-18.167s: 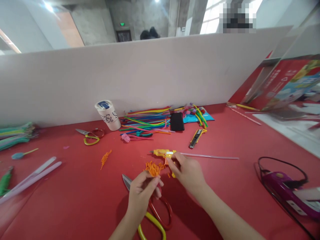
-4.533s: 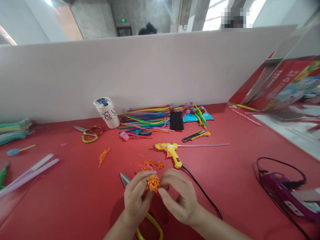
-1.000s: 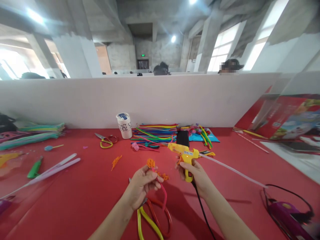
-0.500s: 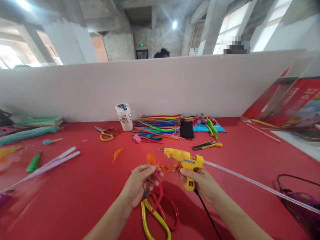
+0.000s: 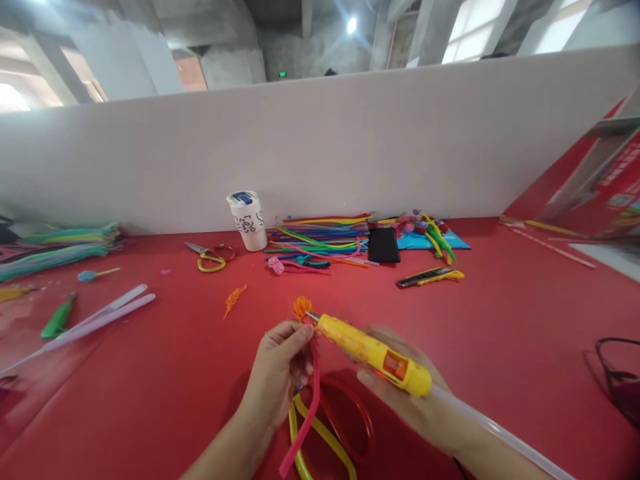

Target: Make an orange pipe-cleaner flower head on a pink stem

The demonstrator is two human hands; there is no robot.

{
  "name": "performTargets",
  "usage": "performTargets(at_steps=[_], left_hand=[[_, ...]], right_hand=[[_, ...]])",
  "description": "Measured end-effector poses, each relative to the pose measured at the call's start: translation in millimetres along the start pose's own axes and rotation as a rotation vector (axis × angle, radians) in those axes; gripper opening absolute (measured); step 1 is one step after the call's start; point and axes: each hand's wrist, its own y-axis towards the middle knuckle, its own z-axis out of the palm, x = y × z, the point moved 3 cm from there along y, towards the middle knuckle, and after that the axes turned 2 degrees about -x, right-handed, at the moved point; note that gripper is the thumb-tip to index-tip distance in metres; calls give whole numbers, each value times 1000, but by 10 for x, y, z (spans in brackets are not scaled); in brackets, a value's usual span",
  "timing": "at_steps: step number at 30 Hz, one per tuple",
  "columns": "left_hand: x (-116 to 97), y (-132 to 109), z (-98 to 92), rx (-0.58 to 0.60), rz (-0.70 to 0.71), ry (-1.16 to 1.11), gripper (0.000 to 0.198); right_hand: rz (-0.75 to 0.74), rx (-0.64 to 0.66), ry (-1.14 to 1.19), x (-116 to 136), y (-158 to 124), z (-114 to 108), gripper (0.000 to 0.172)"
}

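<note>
My left hand point(image 5: 279, 363) pinches a pink pipe cleaner point(image 5: 311, 407), whose lower end hangs toward me. A fluffy orange tuft point(image 5: 302, 307) stands at its upper end, just beyond my fingertips. My right hand point(image 5: 417, 393) is wrapped round a yellow hot glue gun point(image 5: 357, 343) with a long clear glue stick point(image 5: 495, 427) coming out of its back. The metal nozzle point(image 5: 312, 316) is at the base of the tuft; whether it touches is unclear. Under my hands lie large scissors with yellow and red handles point(image 5: 334, 445), their blades mostly hidden.
Along the white partition point(image 5: 320, 147) are a white cup point(image 5: 249, 223), a bundle of pipe cleaners point(image 5: 320, 233), a black flat object point(image 5: 383, 245) and small scissors point(image 5: 213, 260). A utility knife point(image 5: 430, 277) lies to the right, an orange scrap point(image 5: 234, 300) to the left.
The glue gun has swung round and moved left, its nozzle now at the orange tuft. The pipe cleaner's free end hangs lower. My view has tilted down.
</note>
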Motion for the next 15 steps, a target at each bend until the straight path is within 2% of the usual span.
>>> performTargets(at_steps=[3,9,15], left_hand=[[16,-16,11,1,8,7,23],[37,-5,4,12,18,-3,23],[32,-19,31,24,18,-18,24]], right_hand=[[-66,-19,-11,24,-2,13,16],[42,-43,45,-6,-39,19,22],[74,-53,55,1,-31,43,23]])
